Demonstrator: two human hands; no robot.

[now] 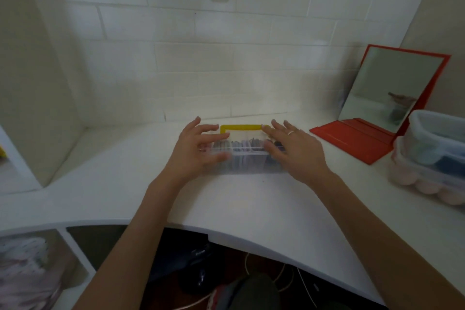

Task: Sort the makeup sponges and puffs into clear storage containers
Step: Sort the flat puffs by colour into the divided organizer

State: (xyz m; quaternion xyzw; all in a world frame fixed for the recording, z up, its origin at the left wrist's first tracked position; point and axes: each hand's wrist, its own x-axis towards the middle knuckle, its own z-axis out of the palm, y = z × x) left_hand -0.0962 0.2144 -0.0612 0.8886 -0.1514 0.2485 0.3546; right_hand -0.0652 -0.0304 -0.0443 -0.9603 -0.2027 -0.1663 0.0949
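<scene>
Hands flank clear container, fingers spread.

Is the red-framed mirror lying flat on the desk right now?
No, the red-framed mirror stands tilted up on its red base at the right, behind the stacked clear containers.

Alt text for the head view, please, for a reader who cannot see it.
Both hands, left hand and right hand, spread open over a clear container with a yellow lid on a white counter. At right stand a red-framed mirror and stacked clear tubs.
</scene>
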